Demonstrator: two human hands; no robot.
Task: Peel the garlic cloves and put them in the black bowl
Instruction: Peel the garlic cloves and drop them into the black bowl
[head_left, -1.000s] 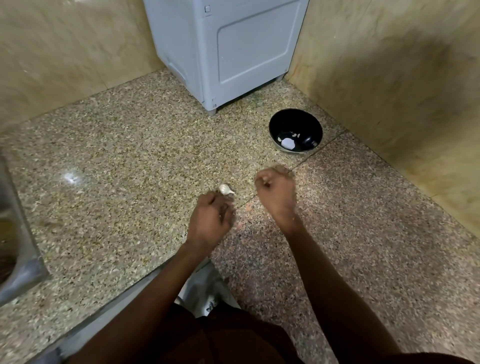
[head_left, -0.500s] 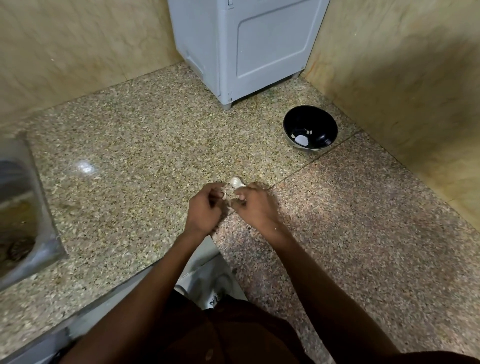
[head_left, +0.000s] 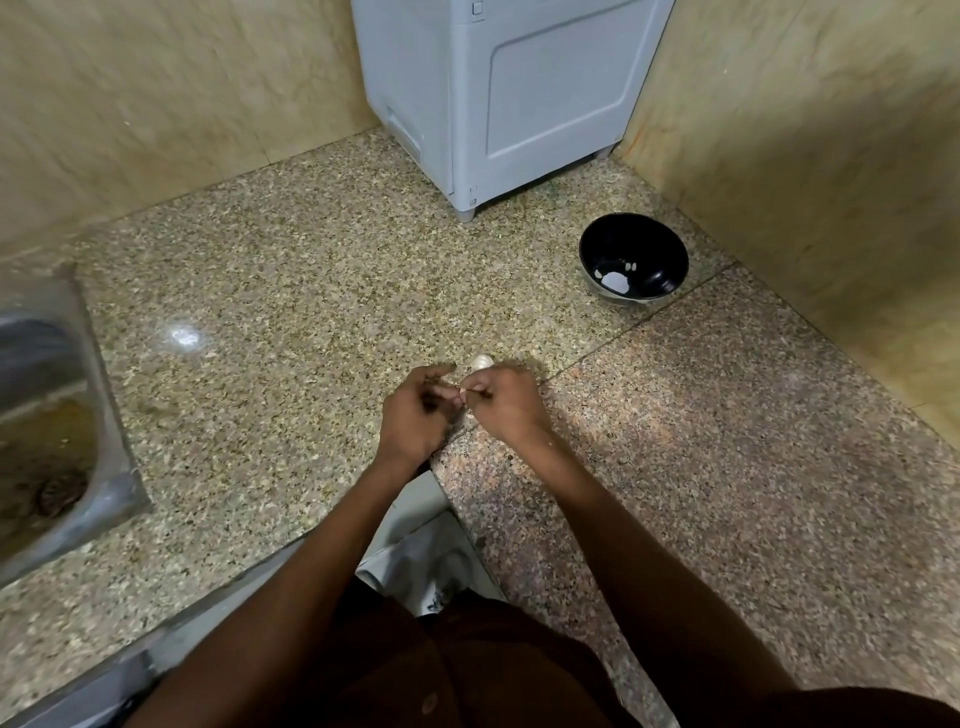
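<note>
While both hands meet above the seam where the two granite slabs of the countertop (head_left: 291, 291) join, the right hand (head_left: 506, 402) holds a garlic clove (head_left: 482, 362) by its near end, fingers curled round it so that only the pale tip shows past the knuckles. The left hand (head_left: 418, 410) sits just beside it, touching it at the fingertips, with fingers bent inward toward the clove; motion blur hides whether those fingers actually pinch the clove or its skin, so its grip cannot be told. Both hands lie near the front edge of the countertop, at its inner corner where the front edge steps back.

Well apart from the hands, toward the far right corner of the countertop, stands the black bowl (head_left: 635, 260), upright, just beside the right-hand wall (head_left: 831, 182). White patches show on its glossy inside; whether they are peeled cloves or glare is unclear. Just left of the bowl, against the back corner, stands a grey appliance (head_left: 498, 98) on short feet.

At the left edge of the countertop a steel sink (head_left: 78, 358) is set in, its basin stained brown. A bright spot of reflected light lies on the stone between sink and hands. The person's dark shirt (head_left: 467, 670) fills the bottom.
</note>
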